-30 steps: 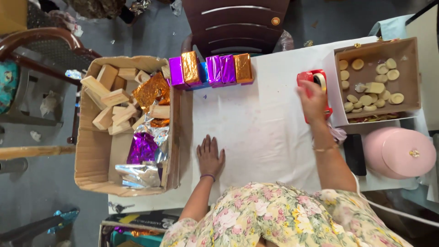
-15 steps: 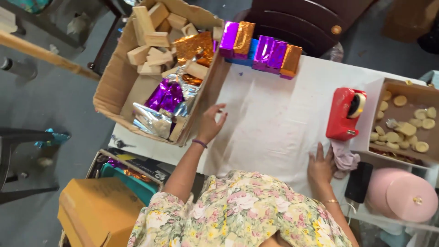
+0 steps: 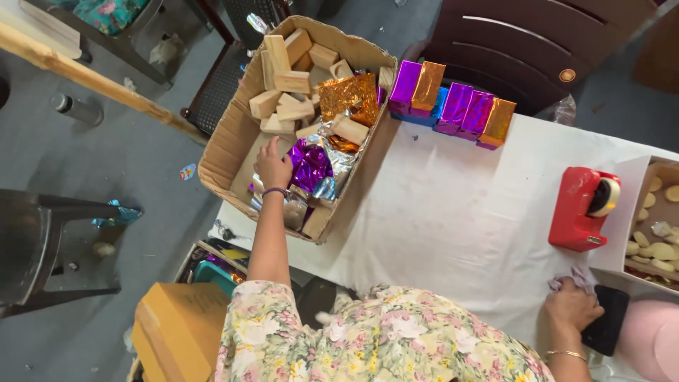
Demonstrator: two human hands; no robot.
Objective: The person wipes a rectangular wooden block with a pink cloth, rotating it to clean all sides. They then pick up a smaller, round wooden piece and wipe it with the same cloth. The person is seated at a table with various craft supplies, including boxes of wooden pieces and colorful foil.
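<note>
My left hand [image 3: 272,164] reaches into an open cardboard box [image 3: 225,145] at the table's left end, fingers spread beside crumpled purple foil [image 3: 311,163] and holding nothing I can see. The box also holds bare wooden blocks [image 3: 283,81], orange foil [image 3: 346,95] and silver foil. My right hand [image 3: 569,308] rests at the near right edge of the white-covered table [image 3: 453,219]. Its fingers are curled at a small crumpled lilac piece [image 3: 578,278], beside a flat black object [image 3: 610,320]. A row of blocks wrapped in purple, orange and blue foil [image 3: 456,106] stands at the far edge.
A red tape dispenser [image 3: 576,209] stands right of centre, next to a carton [image 3: 636,191] of pale round pieces. A pink round case [image 3: 654,339] lies at the bottom right. A dark brown chair [image 3: 544,42] stands behind the table. A tan box [image 3: 177,325] and a black stool [image 3: 42,247] are on the floor at left.
My left hand moved from the white cloth into the cardboard box. My right hand left the red tape dispenser and came back to the near table edge. My view swung left.
</note>
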